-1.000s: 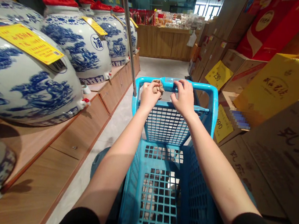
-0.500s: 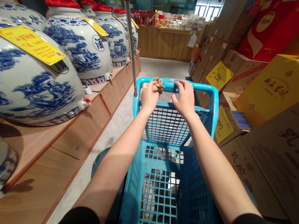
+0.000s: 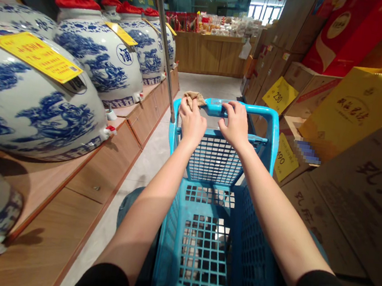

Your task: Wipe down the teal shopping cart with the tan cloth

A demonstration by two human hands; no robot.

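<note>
A blue plastic shopping cart (image 3: pixel 274 140) with grid walls fills the middle of the view, its handle bar at the far end. My left hand (image 3: pixel 192 123) presses a crumpled brown cloth (image 3: pixel 194 98) against the left part of that bar, fingers bent over it. To its right, my right hand (image 3: pixel 235 124) grips the bar near the centre, with the fingers curled over the top and the thumb on the near side. Part of the cloth is hidden under my left fingers. A metal pole (image 3: pixel 166 49) rises from the cart's left corner.
Large blue-and-white jars (image 3: pixel 58 96) with red cloth tops line a wooden ledge (image 3: pixel 101 173) on the left. Stacked cartons (image 3: pixel 359 185) and a yellow gift bag (image 3: pixel 356 104) crowd the right side. Beyond the cart stands a wooden counter (image 3: pixel 206 55) with packaged goods.
My left hand has shifted slightly and turned, moving the cloth left along the bar; the cloth now lies flatter over it. My right hand keeps its place on the bar.
</note>
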